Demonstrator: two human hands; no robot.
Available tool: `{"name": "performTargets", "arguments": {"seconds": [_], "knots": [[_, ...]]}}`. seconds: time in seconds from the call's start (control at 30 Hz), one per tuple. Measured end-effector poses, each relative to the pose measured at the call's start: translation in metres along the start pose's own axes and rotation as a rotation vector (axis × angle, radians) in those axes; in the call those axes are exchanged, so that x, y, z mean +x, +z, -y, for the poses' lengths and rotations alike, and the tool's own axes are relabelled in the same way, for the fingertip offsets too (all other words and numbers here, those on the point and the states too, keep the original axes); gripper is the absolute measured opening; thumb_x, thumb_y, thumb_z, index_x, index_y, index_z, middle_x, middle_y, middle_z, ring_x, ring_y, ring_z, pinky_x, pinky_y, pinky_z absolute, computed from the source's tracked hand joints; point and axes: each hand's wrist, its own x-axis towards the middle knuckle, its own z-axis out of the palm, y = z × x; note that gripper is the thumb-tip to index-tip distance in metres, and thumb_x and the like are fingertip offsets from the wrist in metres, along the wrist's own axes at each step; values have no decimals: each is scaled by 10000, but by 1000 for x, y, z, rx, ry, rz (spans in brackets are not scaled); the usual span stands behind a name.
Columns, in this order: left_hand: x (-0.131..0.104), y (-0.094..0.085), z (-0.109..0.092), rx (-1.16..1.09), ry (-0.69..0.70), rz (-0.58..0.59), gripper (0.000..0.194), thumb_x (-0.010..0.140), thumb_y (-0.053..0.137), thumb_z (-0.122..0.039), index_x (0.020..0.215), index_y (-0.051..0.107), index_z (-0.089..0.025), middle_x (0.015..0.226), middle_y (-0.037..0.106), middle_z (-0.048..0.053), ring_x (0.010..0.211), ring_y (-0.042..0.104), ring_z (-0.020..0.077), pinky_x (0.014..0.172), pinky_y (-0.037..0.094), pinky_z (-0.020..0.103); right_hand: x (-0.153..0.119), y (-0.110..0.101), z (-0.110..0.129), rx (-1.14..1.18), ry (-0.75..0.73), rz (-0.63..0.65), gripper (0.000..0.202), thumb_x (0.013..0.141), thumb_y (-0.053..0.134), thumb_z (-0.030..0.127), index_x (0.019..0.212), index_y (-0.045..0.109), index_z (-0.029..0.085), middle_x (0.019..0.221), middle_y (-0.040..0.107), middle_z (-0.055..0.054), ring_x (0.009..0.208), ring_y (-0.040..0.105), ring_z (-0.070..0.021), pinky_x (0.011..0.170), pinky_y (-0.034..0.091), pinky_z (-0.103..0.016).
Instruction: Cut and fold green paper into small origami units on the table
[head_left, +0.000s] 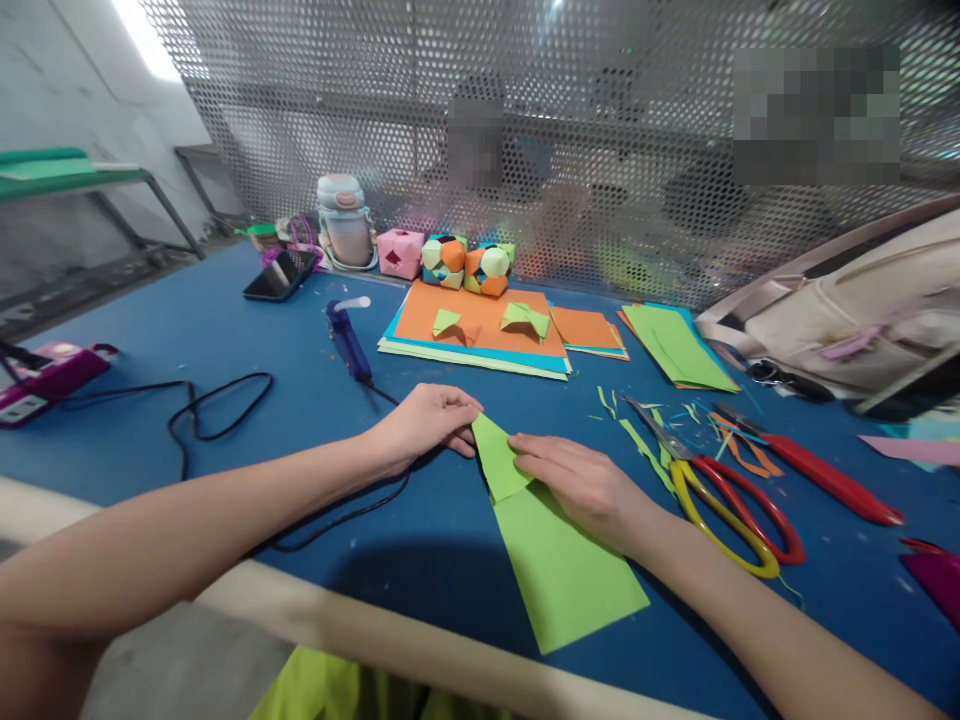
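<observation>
A light green sheet of paper (574,575) lies on the blue table in front of me, its far end folded over toward me. My left hand (439,420) pinches the far left corner of the fold between thumb and fingers. Flat on the folded flap rests my right hand (577,480), fingers stretched out and pressing the paper to the table. To the right of it lie scissors (731,510) with one red and one yellow handle, among thin green and orange paper scraps.
Behind the sheet is a stack of coloured paper (480,310) with small folded pieces on top. Folded paper cubes (444,263) and a bottle (345,222) stand along the perforated screen. A blue glue gun (346,340) trails a cable leftward. Red-handled pliers (832,480) and a bag (862,280) are right.
</observation>
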Motion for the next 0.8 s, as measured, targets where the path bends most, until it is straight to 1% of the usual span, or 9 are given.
{"name": "performTargets", "arguments": {"seconds": [0.2, 0.3, 0.4, 0.5, 0.57, 0.63, 0.67, 0.73, 0.8], "knots": [[0, 1, -1, -24, -4, -21, 56, 788, 573, -115, 762, 611, -83, 650, 680, 59, 548, 643, 110, 567, 551, 225, -2, -3, -1, 33, 38, 5, 307, 882, 414, 32, 1105, 594, 142, 1190, 635, -169, 1116, 594, -223, 885, 536, -406], [-1, 0, -2, -49, 26, -50, 50, 790, 578, -126, 775, 603, -86, 639, 675, 56, 538, 636, 107, 566, 554, 227, -3, -6, -1, 69, 130, -25, 328, 874, 421, 54, 1116, 607, 175, 1171, 652, -139, 1073, 619, -216, 878, 540, -404], [-4, -1, -4, -69, 85, -87, 69, 772, 609, -154, 794, 604, -89, 648, 668, 50, 552, 628, 109, 552, 554, 230, -4, -12, -2, 169, 341, -66, 355, 834, 430, 68, 1108, 621, 186, 1114, 682, -103, 1023, 642, -206, 893, 532, -396], [-7, -2, -4, -71, 143, -98, 115, 753, 636, -196, 801, 615, -94, 682, 665, 50, 605, 640, 120, 564, 553, 230, -2, -22, -4, 433, 627, -66, 388, 758, 457, 88, 1089, 624, 203, 1092, 691, -68, 975, 660, -196, 875, 538, -371], [-8, -2, -4, -76, 169, -97, 140, 743, 648, -222, 799, 617, -98, 679, 659, 45, 619, 646, 124, 578, 551, 231, 0, -27, -3, 676, 759, -99, 357, 772, 459, 142, 1085, 621, 201, 1099, 690, -72, 983, 658, -196, 866, 534, -360], [-8, -1, -4, -83, 190, -100, 162, 743, 651, -245, 805, 617, -100, 665, 655, 40, 607, 641, 121, 583, 548, 235, 4, -30, 0, 831, 846, -158, 298, 832, 463, 248, 1076, 624, 189, 1091, 692, -91, 996, 652, -204, 856, 526, -358], [-9, 0, -4, -85, 201, -105, 169, 744, 650, -253, 808, 616, -100, 663, 655, 38, 600, 637, 118, 584, 547, 235, 6, -30, 3, 851, 889, -173, 294, 846, 482, 311, 1068, 627, 185, 1070, 698, -97, 979, 655, -208, 831, 528, -353], [-11, 2, -4, -79, 216, -121, 170, 749, 643, -253, 811, 615, -97, 666, 659, 39, 600, 635, 118, 584, 547, 237, 12, -29, 11, 800, 969, -176, 316, 803, 574, 401, 1024, 637, 184, 993, 712, -87, 891, 668, -209, 740, 536, -328], [-14, 5, -5, -68, 224, -132, 160, 754, 636, -245, 808, 614, -96, 665, 664, 38, 594, 633, 115, 583, 545, 235, 17, -26, 18, 701, 1018, -150, 300, 737, 648, 408, 939, 649, 185, 892, 715, -58, 773, 662, -193, 645, 522, -296]]}}
